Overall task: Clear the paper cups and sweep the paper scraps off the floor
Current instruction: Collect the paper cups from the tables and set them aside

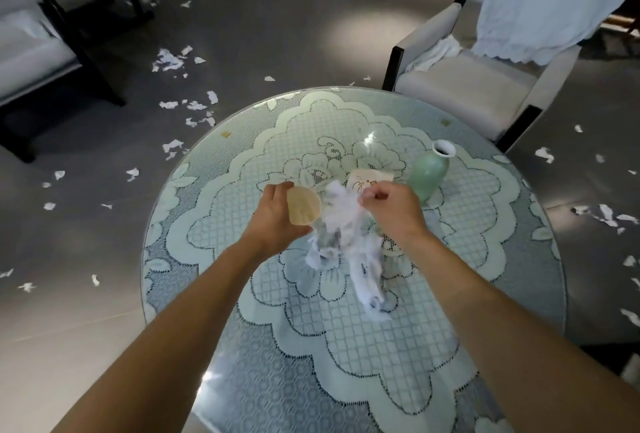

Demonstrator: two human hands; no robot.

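Above the round glass table (194,294) my left hand (275,216) grips a tan paper cup (304,205), tipped so its round bottom faces me. My right hand (389,205) holds a second paper cup (369,180) with a gold print, tilted over. A blurred stream of white paper scraps (346,245) hangs in the air between and below the two hands, above the lace cloth. White paper scraps (180,110) lie scattered on the grey floor left of the table, and more paper scraps (604,216) lie on the right.
A pale green ceramic vase (429,172) stands on the table just right of my right hand. A beige armchair (485,82) draped with a white cloth sits behind the table. A dark-framed seat (41,61) is at the far left.
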